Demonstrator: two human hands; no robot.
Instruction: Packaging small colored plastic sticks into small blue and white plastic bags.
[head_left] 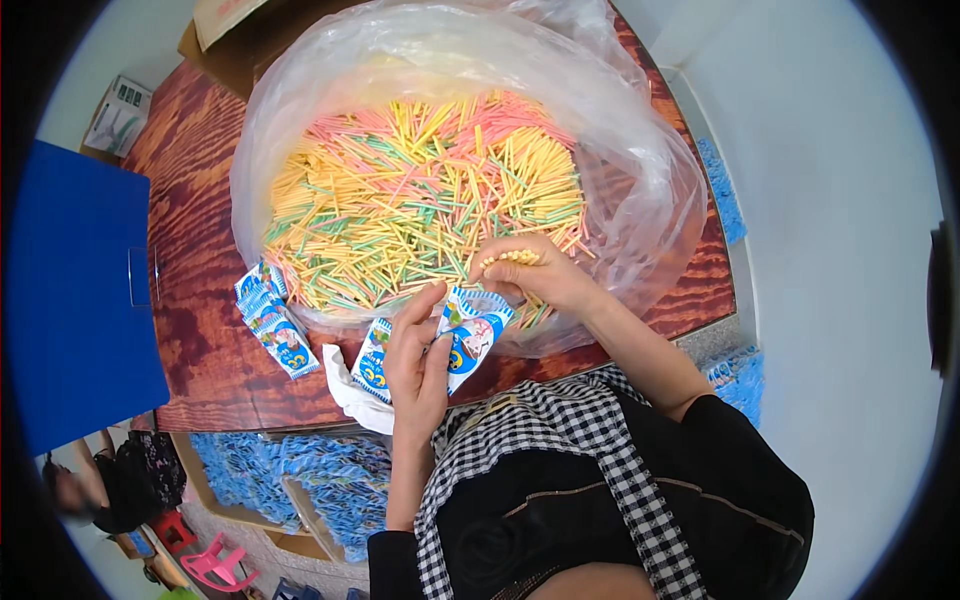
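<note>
My left hand (413, 362) pinches a small blue-and-white printed packet (474, 335), whose upper end seems to gape. Just to its right, my right hand (533, 275) is closed around a small bundle of yellow sticks (514, 258). Both hands are at the near edge of a big clear plastic bag (650, 190), which lies spread open on the table. Inside it is a broad heap of thin sticks (420, 200) in yellow, pink and green. Another blue packet (372, 358) lies beside my left hand, partly hidden by it.
More blue packets (275, 320) lie at the bag's left, near a white cloth (352, 392). A blue panel (85, 300) stands at the left of the red-brown table (190, 220). Cardboard boxes of blue packets (245, 470) sit below. Another person (120, 485) is at the lower left, near a pink stool (218, 565).
</note>
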